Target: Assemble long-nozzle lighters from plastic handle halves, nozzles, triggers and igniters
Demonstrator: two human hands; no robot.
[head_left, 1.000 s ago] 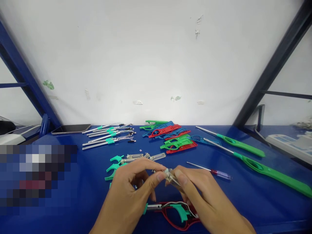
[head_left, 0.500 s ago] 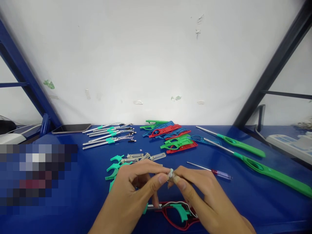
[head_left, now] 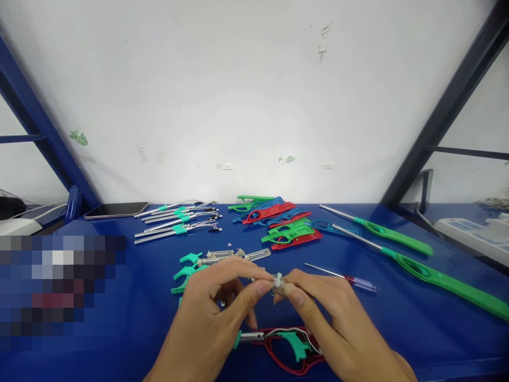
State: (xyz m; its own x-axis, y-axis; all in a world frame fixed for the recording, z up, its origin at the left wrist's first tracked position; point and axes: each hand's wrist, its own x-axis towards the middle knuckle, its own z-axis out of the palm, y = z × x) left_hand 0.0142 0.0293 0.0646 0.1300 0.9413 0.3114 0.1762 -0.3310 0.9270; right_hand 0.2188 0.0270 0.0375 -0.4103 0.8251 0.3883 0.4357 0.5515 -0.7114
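In front of me, a small clear plastic lighter tank point(head_left: 283, 291) with a pale fitting point(head_left: 279, 278) at its end is held up between both hands. My right hand point(head_left: 328, 313) is closed around the tank, thumb and forefinger pressing its sides and hiding most of it. Thumb and forefinger of my left hand point(head_left: 222, 307) pinch at the pale fitting. Below the hands lies an open red lighter shell point(head_left: 278, 363), holding a green trigger point(head_left: 293, 345), a white wire and a metal tube point(head_left: 251, 337). My right hand covers the shell's right end.
Green triggers point(head_left: 185, 276) and clear tanks point(head_left: 257, 255) lie beyond my left hand. Several metal tubes with wires point(head_left: 159, 233) are at the back left, near a phone point(head_left: 116, 210). Coloured shells point(head_left: 292, 233), a screwdriver point(head_left: 360, 284) and green lighters point(head_left: 445, 281) lie farther right.
Both hands stay close together around the tank, with only slight finger movement. My left fingers have shifted a little, and more of the metal tube in the red shell shows.
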